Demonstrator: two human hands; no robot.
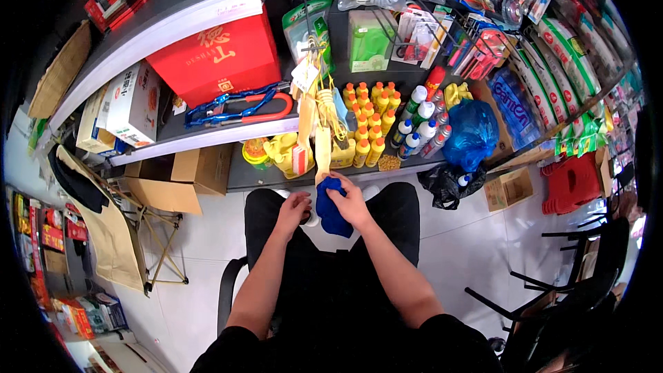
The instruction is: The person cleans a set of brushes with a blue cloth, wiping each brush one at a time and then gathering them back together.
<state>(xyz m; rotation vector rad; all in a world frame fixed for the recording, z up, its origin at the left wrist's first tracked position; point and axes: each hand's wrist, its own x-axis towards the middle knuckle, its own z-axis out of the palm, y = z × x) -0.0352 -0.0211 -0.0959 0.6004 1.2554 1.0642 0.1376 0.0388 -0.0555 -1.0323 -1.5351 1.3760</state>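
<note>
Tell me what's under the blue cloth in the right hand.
A pale wooden piece meets the top edge of the blue cloth; whether it continues underneath is hidden by the cloth and the right hand.

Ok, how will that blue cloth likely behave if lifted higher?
Probably floppy: the blue cloth is bunched in soft, irregular folds at the right hand. It looks light, as that one hand seems to hold it. With no firm, round shape showing, it seems unlikely to roll.

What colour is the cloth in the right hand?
The cloth is blue, clearest in the head view.
</note>
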